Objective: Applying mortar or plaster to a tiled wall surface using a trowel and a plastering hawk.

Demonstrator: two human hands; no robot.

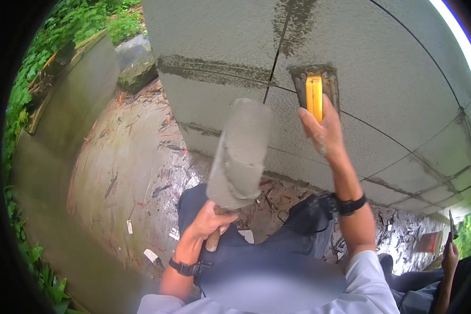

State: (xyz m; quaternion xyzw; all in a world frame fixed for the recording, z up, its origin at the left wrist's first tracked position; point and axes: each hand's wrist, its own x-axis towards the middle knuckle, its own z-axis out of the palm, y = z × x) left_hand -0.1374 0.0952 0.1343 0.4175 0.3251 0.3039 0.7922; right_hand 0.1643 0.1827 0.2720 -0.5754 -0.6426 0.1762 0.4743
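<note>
While gripping with the fingers of the left hand (208,222) the wooden handle (213,240) of a broad flat tool (221,180), supports wet grey mortar (243,162) on its face, in front of the panelled wall (382,99). With the fingers of the right hand (323,130) clenched around the yellow handle (314,97), holds a dark float (329,78) against that wall, just beside crossing joints. Note at lower right a co-worker's hand (450,257) grasping a narrow tool (451,225), near a red container (429,242) above littered ground (141,162).

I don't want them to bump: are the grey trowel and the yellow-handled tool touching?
Apart. The head view shows a strip of the grey wall plainly between the trowel and the yellow-handled tool.
</note>
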